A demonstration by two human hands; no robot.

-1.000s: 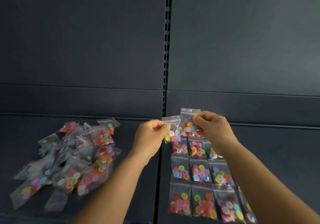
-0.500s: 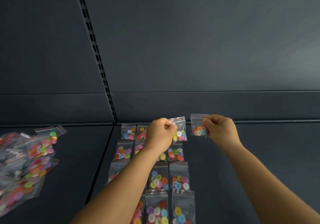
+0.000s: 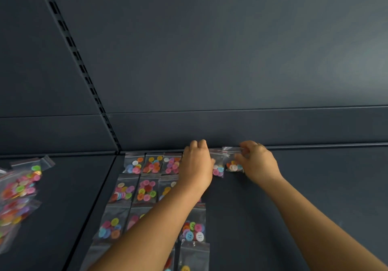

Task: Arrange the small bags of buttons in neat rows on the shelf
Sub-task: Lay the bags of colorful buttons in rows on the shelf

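**Two bags set down at the back of the shelf**

Dark grey back wall (image 3: pixel 210 50), with a slotted upright (image 3: pixel 84 69) slanting down its left part. Below it, dark shelf (image 3: pixel 315 186), split by a seam left of the rows.

On the right section, neat grid of clear button bags (image 3: pixel 134 186), several rows deep, reaching from the back edge toward the near edge; forearms crossing over part of it. On the left section, loose pile of bags (image 3: pixel 19 188), well apart from the grid and cut off by the frame edge.

Left hand (image 3: pixel 196 165) at the right end of the back row, knuckles up, fingers curled down onto a bag (image 3: pixel 218 165); grip itself hidden under the hand, so probably pinching its top, but cannot tell for sure. Right hand (image 3: pixel 257 163) just beside it, fingers curled, thumb and fingertips pinching the end bag (image 3: pixel 234 163) near its seal.

Both bags low at the shelf surface, close to the back wall, side by side and touching or nearly so, in line with the back row.
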